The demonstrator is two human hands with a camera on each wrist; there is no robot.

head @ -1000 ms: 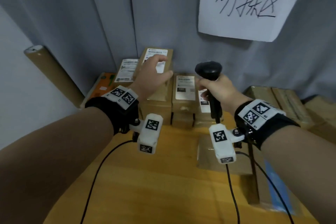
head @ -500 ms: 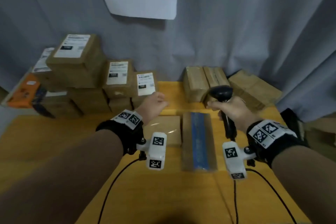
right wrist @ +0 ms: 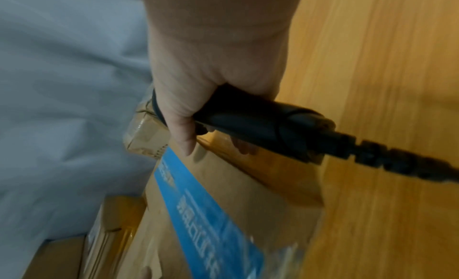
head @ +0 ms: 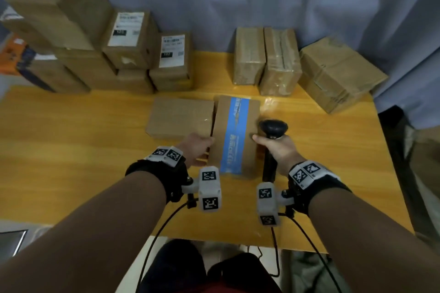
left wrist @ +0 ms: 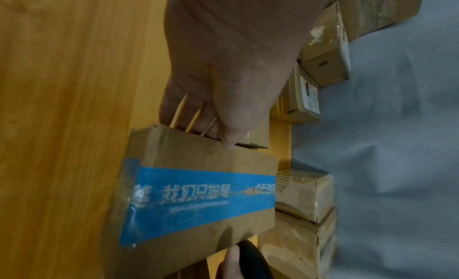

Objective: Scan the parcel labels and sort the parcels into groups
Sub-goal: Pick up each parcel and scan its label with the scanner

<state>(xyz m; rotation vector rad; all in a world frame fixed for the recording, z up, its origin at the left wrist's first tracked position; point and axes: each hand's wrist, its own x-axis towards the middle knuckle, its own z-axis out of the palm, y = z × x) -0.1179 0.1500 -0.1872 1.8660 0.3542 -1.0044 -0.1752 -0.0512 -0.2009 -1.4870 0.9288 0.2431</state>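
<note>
Parcel [head: 234, 133] lies mid-worktop [head: 71, 140], blue tape up, no label shown | left hand [head: 196, 148] grip is pinched on its left edge, presumably so it can be turned for scanning | right hand [head: 277, 150] grip is wrapped round scanner [head: 272, 129], thumb on parcel's right side | labelled stack [head: 128, 38] is kept back-left.

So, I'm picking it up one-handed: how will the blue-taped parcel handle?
The blue-taped parcel is flat, squared cardboard, so probably stiff and unlikely to roll. The left hand grips only one long edge, so it may sag or twist. Its glossy tape could be slippery.
</note>
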